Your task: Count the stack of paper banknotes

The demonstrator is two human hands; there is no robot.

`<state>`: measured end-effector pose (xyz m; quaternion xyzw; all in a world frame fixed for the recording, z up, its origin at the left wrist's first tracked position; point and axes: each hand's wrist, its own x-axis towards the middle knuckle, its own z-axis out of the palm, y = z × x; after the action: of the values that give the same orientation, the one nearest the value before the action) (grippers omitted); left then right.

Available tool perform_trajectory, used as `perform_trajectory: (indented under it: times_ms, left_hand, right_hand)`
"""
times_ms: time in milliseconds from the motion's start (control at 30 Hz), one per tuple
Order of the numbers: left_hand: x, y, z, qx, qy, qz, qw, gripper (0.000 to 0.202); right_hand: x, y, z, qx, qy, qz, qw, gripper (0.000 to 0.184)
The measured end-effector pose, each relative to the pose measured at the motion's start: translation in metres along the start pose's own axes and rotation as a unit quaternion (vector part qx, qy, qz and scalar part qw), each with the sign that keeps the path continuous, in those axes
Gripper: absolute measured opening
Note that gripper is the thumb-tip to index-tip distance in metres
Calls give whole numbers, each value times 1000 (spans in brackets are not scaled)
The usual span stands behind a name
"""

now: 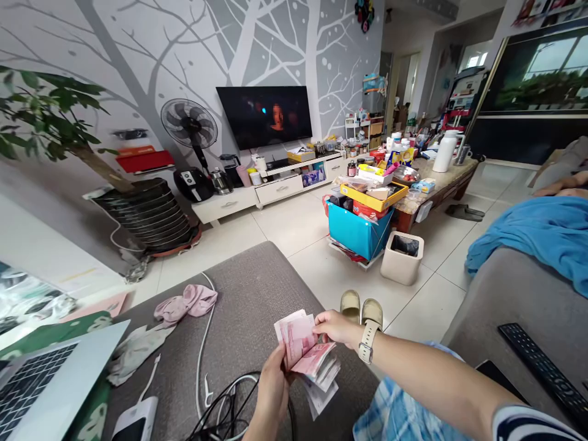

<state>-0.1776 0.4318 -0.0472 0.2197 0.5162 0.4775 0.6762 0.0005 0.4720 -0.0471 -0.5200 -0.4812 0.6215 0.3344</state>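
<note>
A fanned stack of banknotes (316, 361), mostly pink with paler ones beneath, is held above the grey sofa seat. My left hand (272, 383) grips the stack at its left side, thumb along the edge. With fingers and thumb pinched, my right hand (334, 326) holds the upper right edge of a pink note. A beige-strapped watch (367, 342) is on my right wrist. Below my left hand lie tangled black and white cables (229, 404) on the sofa.
At the left are a laptop (50, 373), a white device (135, 419) and a pink cloth (187, 303). A remote control (544, 367) lies on the right sofa. Beyond stand slippers (362, 307), a beige bin (402, 260), a blue box (353, 229) and a cluttered table (434, 177).
</note>
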Motion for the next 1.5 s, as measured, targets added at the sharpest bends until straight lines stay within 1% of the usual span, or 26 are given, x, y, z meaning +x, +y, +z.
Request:
perform_trajectory:
  times_ms: [67,167,333,400,500,567,633,700,833,967,1100,1233,1367,1500]
  left_hand:
    - [4,-3,-2,-19,-7,-15,1000,29]
    - [12,-10,-7,-31,10,-23,999,29]
    - [26,-20,-9,-30,-3,21,999,36]
    - [29,-22,-7,-30,5,23,999,36]
    - [28,-22,-2,-43,4,12,999,31]
    - [25,-21,1,-67,44,-8,997,31]
    - [22,-19,4,-73,60,-16,995,32]
    - [19,-19,4,-69,54,-8,996,32]
    - [17,-20,2,-45,24,16,999,30]
    - [16,-19,2,-33,28,31,999,26]
    - [18,-21,2,-34,32,45,998,24]
    - [20,-25,-1,-36,28,42,998,26]
    - [22,-26,-3,-35,32,42,998,30]
    - [22,-27,-2,-32,32,46,998,27]
  right_hand:
    - [2,4,0,12,7,9,1000,14]
    - [7,9,2,24,14,14,1000,12]
    - [15,12,5,49,18,5,999,9]
    - [16,14,6,62,19,16,998,11]
    - [15,17,4,73,25,23,997,13]
    - [14,18,2,68,27,19,997,14]
    - [12,18,2,67,22,18,997,13]
    - [10,17,2,67,21,11,997,12]
    - [6,13,2,81,27,-22,996,9]
    - [2,6,1,98,21,-42,994,13]
    - [0,3,1,121,23,-38,992,19]
    - [1,5,1,131,30,-33,990,23]
    - [1,7,1,124,30,-25,992,25]
    - [1,8,0,106,37,-21,993,28]
